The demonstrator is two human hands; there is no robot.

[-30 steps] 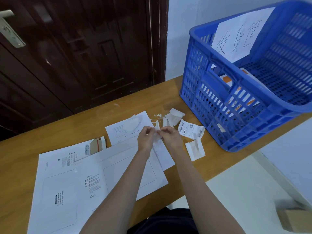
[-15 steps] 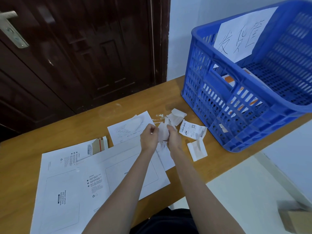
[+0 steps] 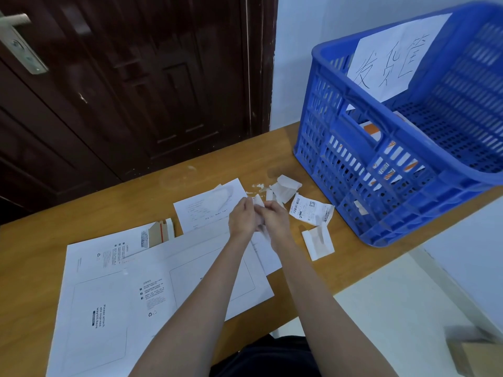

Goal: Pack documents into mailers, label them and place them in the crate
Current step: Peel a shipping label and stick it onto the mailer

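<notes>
My left hand [image 3: 241, 217] and my right hand [image 3: 275, 219] meet above the table, both pinching a small white label [image 3: 258, 200] between them. Under my forearms lie two flat white mailers: one [image 3: 190, 273] in the middle and another [image 3: 98, 303] at the left with "Please attach" printing. A printed document sheet [image 3: 206, 206] lies just beyond my left hand. The blue crate [image 3: 353, 148] stands tilted at the right, with orange-and-white mailers inside it.
A printed shipping label [image 3: 310, 209] and white backing scraps [image 3: 285, 187] lie near the crate; another peeled backing piece [image 3: 317, 242] sits by the table's front edge. A handwritten paper sign [image 3: 394, 55] hangs in the crate. A dark door stands behind the wooden table [image 3: 54, 221].
The two hands stayed together at the same spot, working the small label; the paper piece between them shifted from upright in front of the fingers to tucked between them.
</notes>
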